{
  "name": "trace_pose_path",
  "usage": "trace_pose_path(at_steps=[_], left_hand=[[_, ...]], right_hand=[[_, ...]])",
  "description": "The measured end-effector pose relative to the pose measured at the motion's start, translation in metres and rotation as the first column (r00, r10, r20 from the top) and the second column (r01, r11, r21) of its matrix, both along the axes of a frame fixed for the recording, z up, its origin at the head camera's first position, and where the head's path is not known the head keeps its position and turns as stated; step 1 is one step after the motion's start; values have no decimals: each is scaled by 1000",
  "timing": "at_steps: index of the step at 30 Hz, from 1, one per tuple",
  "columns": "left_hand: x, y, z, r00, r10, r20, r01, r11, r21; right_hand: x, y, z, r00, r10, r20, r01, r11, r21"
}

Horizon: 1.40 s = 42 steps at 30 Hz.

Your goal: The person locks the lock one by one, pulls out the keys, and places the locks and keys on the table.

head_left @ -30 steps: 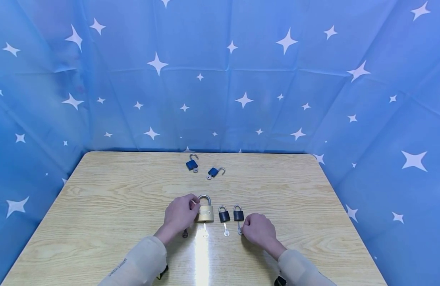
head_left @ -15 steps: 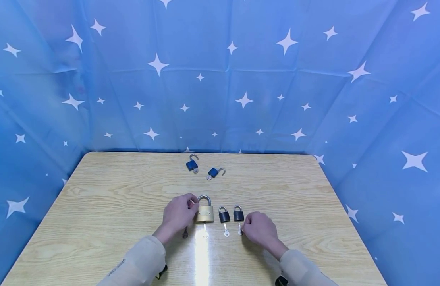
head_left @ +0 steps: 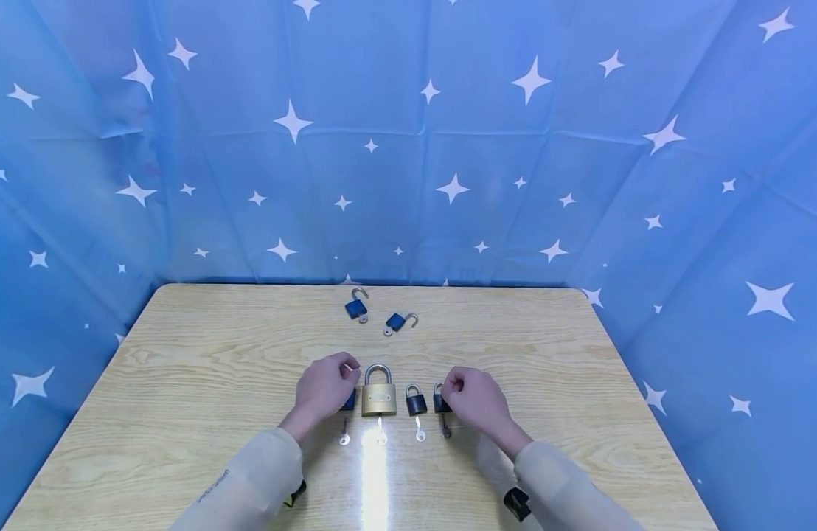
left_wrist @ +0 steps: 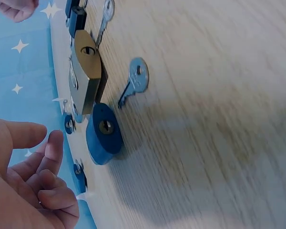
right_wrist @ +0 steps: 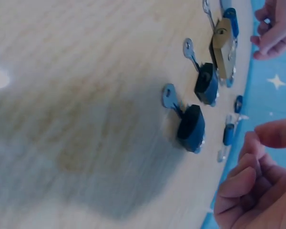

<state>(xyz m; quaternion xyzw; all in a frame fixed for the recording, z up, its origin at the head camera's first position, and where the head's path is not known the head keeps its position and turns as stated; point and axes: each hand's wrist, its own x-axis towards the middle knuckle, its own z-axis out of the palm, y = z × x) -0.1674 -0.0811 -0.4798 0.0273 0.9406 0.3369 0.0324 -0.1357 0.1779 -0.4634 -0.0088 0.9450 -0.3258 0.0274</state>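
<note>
From the head view I have a row of four padlocks on the table (head_left: 196,398): a blue padlock (head_left: 348,403) at the left end, the brass padlock (head_left: 379,400), the middle black padlock (head_left: 416,403) and the right black padlock (head_left: 440,404). The left hand (head_left: 324,386) hides most of the blue one there, but my left wrist view gives me its keyhole, with the blue lock's key (left_wrist: 138,76) lying apart on its near side.

That same view shows the left fingers loosely bent, holding nothing. The right hand (head_left: 478,399) overlaps the right black padlock from above; my right wrist view shows a gap between them, the fingers curled around nothing. The right black lock's key (right_wrist: 169,97) points at its base; whether it touches I can't tell.

Beyond the row lie the far left blue padlock (head_left: 356,307) and the far right blue padlock (head_left: 395,322), shackles swung out, the former near the far edge, against the starry curtain (head_left: 382,173). I see broad wood outside each hand, reaching to the slanting side edges. Between neighbouring padlocks the gaps are narrow.
</note>
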Motion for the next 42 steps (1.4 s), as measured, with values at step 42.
trace_pose_path(at_steps=[42], left_hand=[[-108, 1, -16, 975, 191, 116, -180, 978, -103]], right_hand=[[-34, -31, 0, 1000, 18, 18, -19, 999, 37]])
